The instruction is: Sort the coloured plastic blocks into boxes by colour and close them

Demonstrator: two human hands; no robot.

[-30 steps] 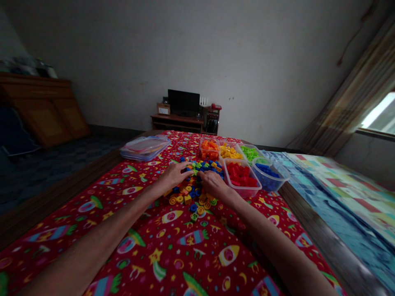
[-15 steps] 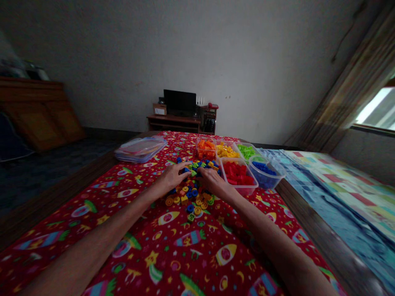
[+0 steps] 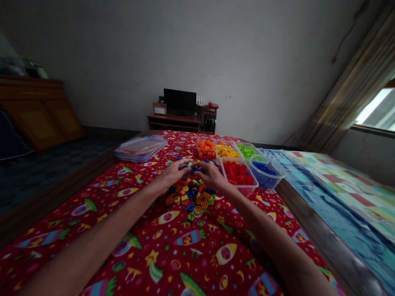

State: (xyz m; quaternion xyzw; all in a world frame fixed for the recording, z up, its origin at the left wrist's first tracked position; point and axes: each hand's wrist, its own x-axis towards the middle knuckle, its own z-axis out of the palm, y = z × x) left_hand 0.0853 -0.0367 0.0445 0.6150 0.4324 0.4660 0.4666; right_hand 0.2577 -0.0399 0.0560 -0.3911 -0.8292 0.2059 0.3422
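Observation:
A heap of small plastic pieces point(image 3: 191, 195) in blue, yellow, orange and green lies on the red rocket-print cloth point(image 3: 173, 246). My left hand point(image 3: 173, 174) and my right hand point(image 3: 211, 174) are raised just above the heap, fingertips meeting over its far side. Both hands pinch around small pieces at the point where they touch; the pieces between the fingers are too small to name. Behind the right hand stand clear tubs of sorted pieces: orange point(image 3: 206, 149), yellow point(image 3: 227, 150), green point(image 3: 247, 151), red point(image 3: 238, 174) and blue point(image 3: 266, 171).
A stack of clear lids point(image 3: 140, 148) lies at the far left of the cloth. The wooden bed frame edge point(image 3: 311, 222) runs along the right, with a patterned mat point(image 3: 348, 193) beyond. A low desk with a monitor point(image 3: 180, 102) stands against the far wall.
Both hands have lifted off the heap and drawn their fingertips together above it. The heap itself looks slightly more gathered near the hands.

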